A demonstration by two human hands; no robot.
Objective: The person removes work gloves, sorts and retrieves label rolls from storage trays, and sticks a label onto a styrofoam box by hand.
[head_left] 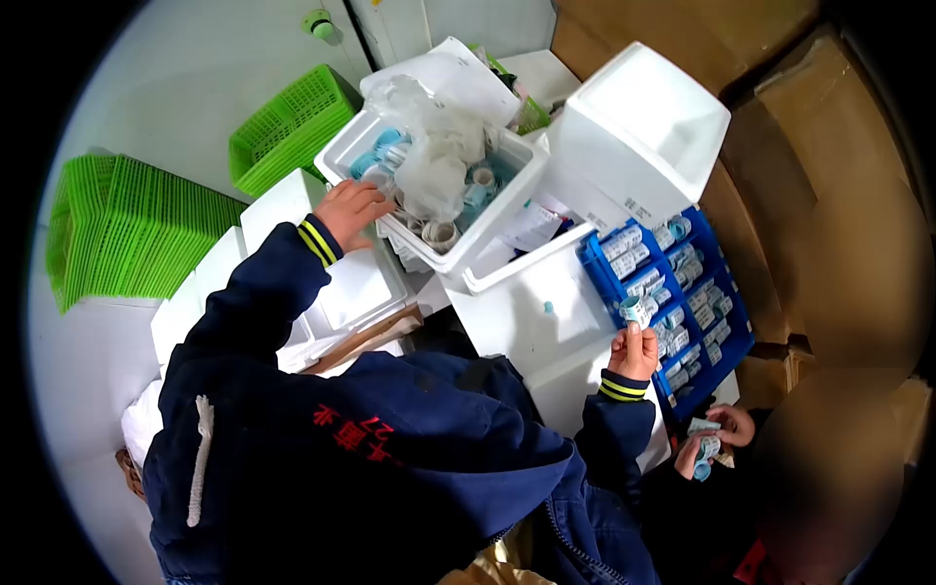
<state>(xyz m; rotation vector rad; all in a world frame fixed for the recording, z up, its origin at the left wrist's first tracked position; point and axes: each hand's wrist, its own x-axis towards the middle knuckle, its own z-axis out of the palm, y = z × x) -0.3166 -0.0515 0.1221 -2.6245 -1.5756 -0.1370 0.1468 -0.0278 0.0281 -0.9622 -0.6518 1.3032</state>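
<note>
My right hand [634, 355] pinches a small roll of printed labels [636, 311], white and pale blue, beside a blue divided tray [738, 343]. Several similar rolls lie in the tray's compartments. Over on the left, my left hand [354, 213] is open, fingers stretched towards the near-left rim of a white foam box [448, 261]. Inside that box are pale blue and white rolls, partly covered by a crumpled clear plastic bag [435, 175]. Whether my left fingertips touch the rim I cannot tell.
Green baskets [146, 229] are stacked at the left, with more green baskets [292, 127] behind. A tall white foam box [643, 136] stands behind the tray, near cardboard [829, 127]. At lower right, another person's hands [717, 439] hold label rolls.
</note>
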